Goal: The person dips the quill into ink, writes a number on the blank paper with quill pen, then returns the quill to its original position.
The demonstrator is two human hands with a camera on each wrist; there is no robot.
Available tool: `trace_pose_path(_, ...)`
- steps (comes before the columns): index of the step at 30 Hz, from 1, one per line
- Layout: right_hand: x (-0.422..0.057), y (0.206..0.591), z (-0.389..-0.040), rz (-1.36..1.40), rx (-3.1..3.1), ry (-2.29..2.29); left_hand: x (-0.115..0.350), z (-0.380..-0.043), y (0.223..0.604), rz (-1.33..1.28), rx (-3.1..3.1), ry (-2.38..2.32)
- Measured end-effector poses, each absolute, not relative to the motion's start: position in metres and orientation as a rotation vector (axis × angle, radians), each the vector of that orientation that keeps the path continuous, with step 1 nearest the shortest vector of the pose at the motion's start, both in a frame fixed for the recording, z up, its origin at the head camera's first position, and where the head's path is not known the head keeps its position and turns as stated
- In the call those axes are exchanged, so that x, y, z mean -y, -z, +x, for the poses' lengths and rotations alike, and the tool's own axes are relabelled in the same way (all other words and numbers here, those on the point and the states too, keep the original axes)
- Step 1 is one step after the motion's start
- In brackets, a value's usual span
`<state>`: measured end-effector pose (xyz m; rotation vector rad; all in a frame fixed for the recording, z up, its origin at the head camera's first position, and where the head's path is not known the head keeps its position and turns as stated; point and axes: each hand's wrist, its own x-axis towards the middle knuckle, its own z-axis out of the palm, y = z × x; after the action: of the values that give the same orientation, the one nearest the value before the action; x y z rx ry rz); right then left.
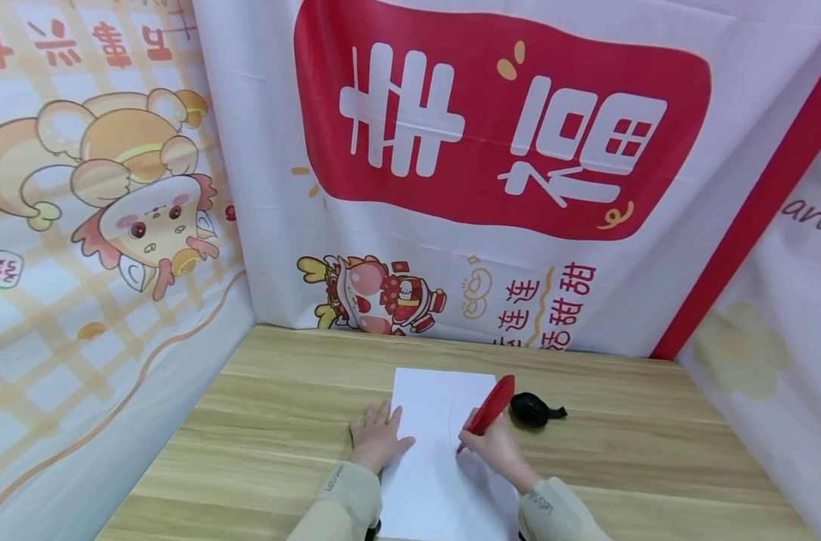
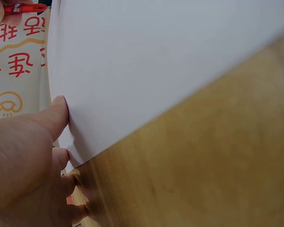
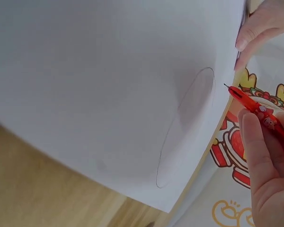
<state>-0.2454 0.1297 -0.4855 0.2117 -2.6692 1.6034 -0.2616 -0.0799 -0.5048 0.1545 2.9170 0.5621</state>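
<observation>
A white sheet of paper [image 1: 424, 488] lies on the wooden table. My left hand [image 1: 377, 437] rests on its left edge with the fingers spread, the thumb reaching onto the sheet, as the left wrist view also shows. My right hand [image 1: 497, 448] pinches a red pen [image 1: 490, 406] with a broad, feather-like top, tilted, its tip at the paper or just over it. From the right wrist view, the pen's dark fine point stands beside a thin, long, narrow curved outline [image 3: 169, 130] drawn on the sheet. Whether the tip touches cannot be told.
Right of the paper lies a small black rounded object [image 1: 531, 411] with a short tail. Behind the table [image 1: 282, 421] hangs a white cloth [image 1: 262, 150] with a large red panel and characters. Printed cloths also hang at left and right.
</observation>
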Motion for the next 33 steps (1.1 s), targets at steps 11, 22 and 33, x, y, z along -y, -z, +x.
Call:
trace_pose_path(11,-0.139,0.477,-0.252,0.152,2.591,-1.565,0.079,-0.26,0.502,0.137,-2.909,-0.558)
trace_pose_path(22,-0.147,0.474,-0.256,0.113,2.579,-1.51,0.079,-0.26,0.502,0.142,-2.917,-0.561)
trace_pose_path(33,-0.154,0.47,-0.259,0.073,2.613,-1.514,0.078,-0.26,0.503,0.151,-2.921,-0.545)
